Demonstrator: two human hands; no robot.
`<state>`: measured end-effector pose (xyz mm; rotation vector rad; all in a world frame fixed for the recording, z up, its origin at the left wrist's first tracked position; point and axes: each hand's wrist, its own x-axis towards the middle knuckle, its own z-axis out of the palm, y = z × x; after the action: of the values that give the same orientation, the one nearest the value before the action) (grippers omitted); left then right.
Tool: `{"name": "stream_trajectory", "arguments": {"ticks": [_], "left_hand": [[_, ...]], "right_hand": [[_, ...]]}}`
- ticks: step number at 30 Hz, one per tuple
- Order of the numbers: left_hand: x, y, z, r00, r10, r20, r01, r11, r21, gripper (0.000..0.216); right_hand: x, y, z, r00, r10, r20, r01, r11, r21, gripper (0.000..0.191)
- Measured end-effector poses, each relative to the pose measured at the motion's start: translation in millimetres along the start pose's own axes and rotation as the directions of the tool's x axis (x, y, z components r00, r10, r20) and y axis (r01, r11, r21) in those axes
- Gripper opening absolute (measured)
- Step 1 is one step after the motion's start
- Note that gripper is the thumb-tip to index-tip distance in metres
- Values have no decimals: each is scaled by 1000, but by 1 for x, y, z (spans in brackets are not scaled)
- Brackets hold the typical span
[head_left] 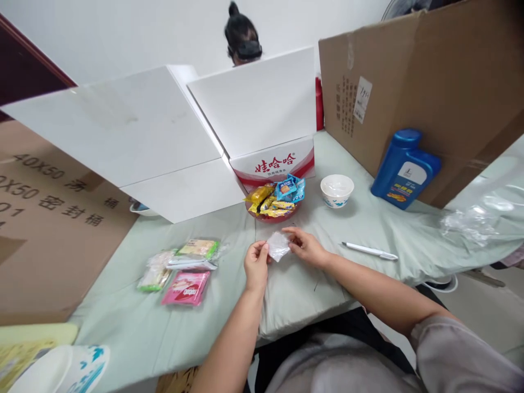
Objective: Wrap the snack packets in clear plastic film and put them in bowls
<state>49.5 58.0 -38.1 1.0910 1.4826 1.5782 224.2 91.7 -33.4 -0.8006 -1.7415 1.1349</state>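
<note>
The left hand (257, 266) pinches a small clear plastic packet (278, 247) between thumb and fingers, over the pale green tablecloth (292, 305) near the table's front edge; the right hand (309, 246) is at its right edge, though whether it grips cannot be told. Just beyond the packet, a red bowl (276, 219) heaped with yellow and blue snack packets (286, 188) blocks the way to the Wahaha carton (282, 159) behind it. To the right are a patterned paper bowl (336, 201), a white pen (368, 251) and a blue bottle (403, 174) before a tall cardboard box (393, 87). To the left, a pink packet (186, 288) lies near some green-edged packets (198, 248). On the far side, white panels (254, 103) partly hide another person (241, 35)
</note>
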Motion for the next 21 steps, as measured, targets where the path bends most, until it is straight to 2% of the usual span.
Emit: {"name": "stream_trajectory", "arguments": {"ticks": [3, 5, 7, 9, 10, 12, 14, 16, 18, 19, 21], "left_hand": [[0, -3, 1, 999, -17, 40, 16, 1000, 27, 35], [-1, -5, 2, 997, -24, 69, 20, 998, 54, 33], [-1, -6, 3, 995, -26, 97, 18, 997, 80, 30], [-2, -7, 4, 992, -26, 120, 14, 995, 98, 28], [-1, -7, 4, 991, -25, 129, 12, 994, 104, 28], [-1, -8, 4, 989, -24, 143, 8, 993, 114, 27], [-1, -8, 4, 988, -23, 154, 4, 992, 125, 26], [0, -8, 4, 986, -21, 167, -2, 990, 138, 26], [0, -8, 4, 983, -19, 185, -10, 988, 152, 26], [0, -8, 3, 980, -16, 196, -15, 987, 158, 26], [0, -8, 2, 975, -8, 222, -30, 985, 167, 26]], "right_hand": [[15, -14, -32, 978, -120, -172, 94, 983, -155, 38], [31, -21, -68, 923, -174, -342, 78, 958, -277, 36], [47, -25, -110, 834, -187, -518, -51, 910, -411, 36], [58, -25, -150, 753, -186, -631, -265, 793, -549, 38], [61, -25, -165, 759, -158, -632, -365, 700, -614, 36], [63, -24, -185, 766, -155, -624, -454, 558, -695, 33], [62, -25, -188, 806, -198, -558, -423, 465, -777, 33], [61, -26, -180, 886, -185, -425, -344, 354, -870, 40], [63, -25, -169, 961, -5, -275, -266, 236, -935, 49], [65, -24, -164, 969, 109, -221, -239, 199, -951, 53], [71, -22, -160, 946, 281, -160, -213, 169, -962, 58]]}}
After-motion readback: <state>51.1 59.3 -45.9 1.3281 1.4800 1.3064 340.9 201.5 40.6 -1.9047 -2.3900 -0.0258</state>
